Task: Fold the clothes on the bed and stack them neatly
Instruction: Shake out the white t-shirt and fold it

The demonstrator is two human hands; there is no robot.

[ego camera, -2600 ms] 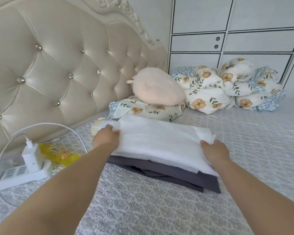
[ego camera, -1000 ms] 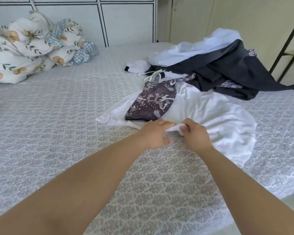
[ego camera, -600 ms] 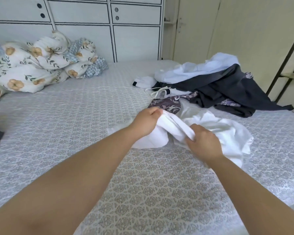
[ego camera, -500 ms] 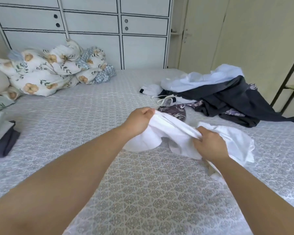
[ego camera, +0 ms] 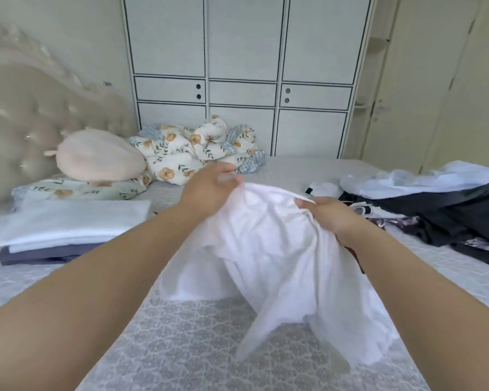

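Holding a crumpled white cotton garment (ego camera: 268, 249) above the grey patterned bedspread (ego camera: 198, 342), both hands grip its upper edge. Left hand (ego camera: 209, 190): fingers curled round a bunch of the white fabric at the garment's far left corner; slightly blurred. Right hand (ego camera: 331, 215): fingers clenched on the fabric at the garment's right side, thumb on top. The garment hangs from the two hands in loose folds, its lower hem trailing down to the bedspread.

Left of the garment, on the bedspread: a stack of folded clothes (ego camera: 68, 221), white pieces lying on a dark grey one. Beyond that stack, a round beige plush cushion (ego camera: 96, 156) sits on a floral pillow, against the tufted cream headboard (ego camera: 26, 119). Behind the garment, a bundled floral quilt (ego camera: 192, 150) lies at the foot of the white panelled wardrobe (ego camera: 243, 74). Right of the garment, a heap of unfolded clothes (ego camera: 435, 207), white and dark grey mixed.
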